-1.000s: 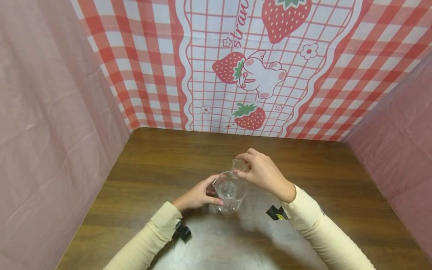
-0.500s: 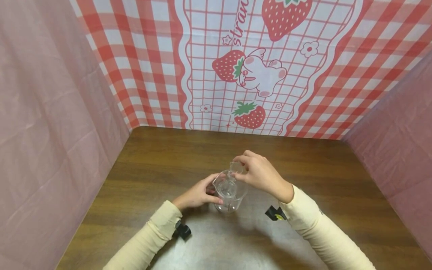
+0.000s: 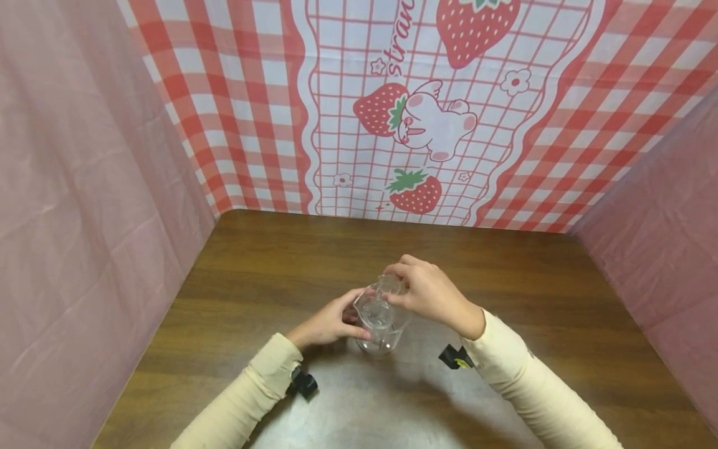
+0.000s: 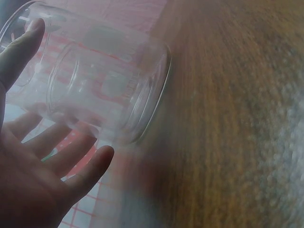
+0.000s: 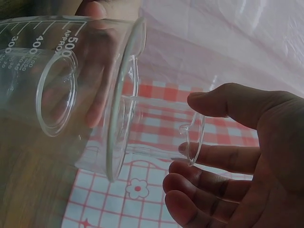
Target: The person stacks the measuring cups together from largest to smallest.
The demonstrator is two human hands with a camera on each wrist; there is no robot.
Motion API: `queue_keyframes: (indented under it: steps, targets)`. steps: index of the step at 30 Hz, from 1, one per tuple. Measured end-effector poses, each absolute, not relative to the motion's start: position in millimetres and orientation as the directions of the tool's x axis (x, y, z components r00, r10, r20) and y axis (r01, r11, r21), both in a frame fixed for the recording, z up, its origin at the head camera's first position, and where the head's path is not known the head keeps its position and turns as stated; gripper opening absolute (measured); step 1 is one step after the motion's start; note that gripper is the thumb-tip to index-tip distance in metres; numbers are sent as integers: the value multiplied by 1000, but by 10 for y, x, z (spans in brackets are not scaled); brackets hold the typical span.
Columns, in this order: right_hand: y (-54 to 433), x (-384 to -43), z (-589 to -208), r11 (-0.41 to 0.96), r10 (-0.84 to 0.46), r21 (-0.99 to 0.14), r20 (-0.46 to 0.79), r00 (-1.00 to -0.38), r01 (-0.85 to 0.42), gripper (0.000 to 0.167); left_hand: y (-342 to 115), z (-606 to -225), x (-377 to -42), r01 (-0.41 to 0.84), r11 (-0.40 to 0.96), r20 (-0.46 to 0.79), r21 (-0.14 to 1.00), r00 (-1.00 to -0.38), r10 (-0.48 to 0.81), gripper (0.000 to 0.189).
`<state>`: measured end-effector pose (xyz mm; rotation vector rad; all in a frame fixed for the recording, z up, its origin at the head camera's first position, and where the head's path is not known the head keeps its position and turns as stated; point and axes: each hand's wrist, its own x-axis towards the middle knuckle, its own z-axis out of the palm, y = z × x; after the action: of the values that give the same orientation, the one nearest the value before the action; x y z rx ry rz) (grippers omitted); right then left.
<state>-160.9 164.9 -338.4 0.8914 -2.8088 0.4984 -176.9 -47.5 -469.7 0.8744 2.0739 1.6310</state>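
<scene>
A large glass beaker (image 3: 387,344) with white printed markings up to 500 stands upright on the table. My left hand (image 3: 332,324) holds its left side, thumb on the near wall and fingers round the far side. Inside it sits a medium glass beaker (image 5: 21,71), also with printed markings. My right hand (image 3: 430,293) pinches a small glass beaker (image 5: 159,126) near its rim between thumb and fingertips. The lower part of this small beaker reaches inside the large beaker's mouth, above the medium one. In the left wrist view the fingers (image 4: 71,147) are spread along the large beaker.
The brown wooden table (image 3: 269,262) stretches around the hands. A red-and-white checked cloth (image 3: 252,125) with strawberry prints hangs behind it. Pink curtains (image 3: 101,187) stand at both sides. Black wrist cameras (image 3: 305,382) sit at the cuffs.
My right hand has moved down and slightly left, carrying the small beaker from above the large beaker's rim into its mouth. My left hand and the large beaker have stayed in place.
</scene>
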Motion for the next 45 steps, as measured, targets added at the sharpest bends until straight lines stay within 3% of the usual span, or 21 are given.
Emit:
queue_keyframes:
  steps: [45]
  targets:
    - [1562, -1582, -3528, 752, -604, -199, 176, -777, -629, 38, -466, -4706, -1758, 260, 143, 104, 955, -744, 660, 78]
